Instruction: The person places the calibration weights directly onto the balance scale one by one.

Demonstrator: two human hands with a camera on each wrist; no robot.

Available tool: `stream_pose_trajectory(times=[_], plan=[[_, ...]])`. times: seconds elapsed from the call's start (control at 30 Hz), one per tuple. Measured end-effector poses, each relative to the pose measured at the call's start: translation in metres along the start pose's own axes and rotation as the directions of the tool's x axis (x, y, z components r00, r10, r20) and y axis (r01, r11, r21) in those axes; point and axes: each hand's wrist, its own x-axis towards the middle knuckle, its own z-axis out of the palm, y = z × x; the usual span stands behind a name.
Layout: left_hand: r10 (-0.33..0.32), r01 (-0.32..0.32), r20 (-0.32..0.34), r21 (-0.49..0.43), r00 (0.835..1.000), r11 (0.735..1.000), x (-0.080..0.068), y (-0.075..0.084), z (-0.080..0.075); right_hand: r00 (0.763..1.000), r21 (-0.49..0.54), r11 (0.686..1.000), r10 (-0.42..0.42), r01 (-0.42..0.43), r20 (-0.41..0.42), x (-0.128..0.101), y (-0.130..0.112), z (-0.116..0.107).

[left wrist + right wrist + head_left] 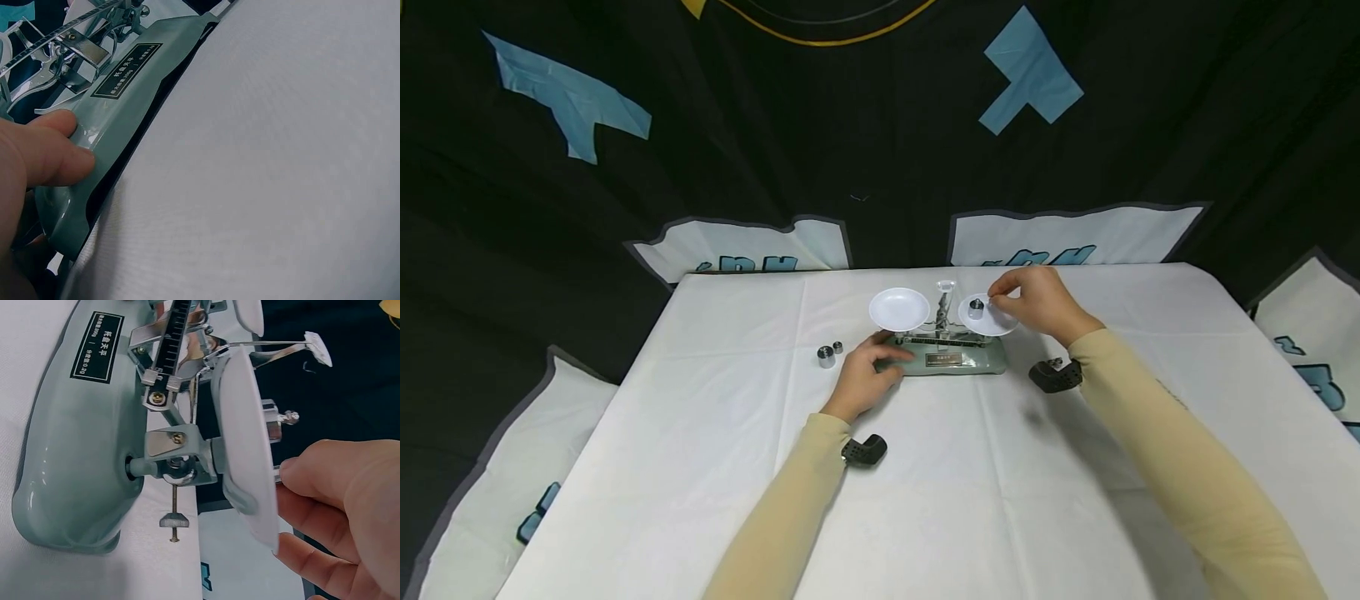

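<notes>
Balance scale (951,354) sits at the far middle of the bench (925,500), a white-clothed top, well back from its near edge. Left hand (863,379) lies at the base's 9 o'clock end, fingers (59,165) relaxed and straight, pressing the green casing, apparently to steady it. Right hand (1037,302) hovers at 3 o'clock over the right pan (987,315), thumb and forefinger pinched together above the rim; what they nip is too small to make out, possibly a small weight or nothing. One metal weight (976,308) stands on that pan, just left of the fingertips. Left pan (899,308) carries nothing. Two spare weights (827,356) stand on the cloth at 9 o'clock of the base, near the left hand but apart from it. Open cloth lies toward 6 o'clock between the sleeves; the far edge runs close behind the scale at 12 o'clock, so room there is tight.
</notes>
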Motion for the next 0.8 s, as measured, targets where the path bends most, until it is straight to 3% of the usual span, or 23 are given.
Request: stream_pose_trajectory(times=[0.27, 0.8], plan=[[0.009, -0.009, -0.005, -0.004, 1.000, 1.000, 0.001, 0.001, 0.000, 0.998, -0.019, 0.998, -0.063, 0.063, -0.011, 0.003, 0.002, 0.006], [0.003, -0.003, -0.005, 0.004, 1.000, 1.000, 0.000, 0.000, 0.000, 1.000, -0.017, 1.000, 0.009, -0.008, 0.024, 0.003, -0.002, 0.012]])
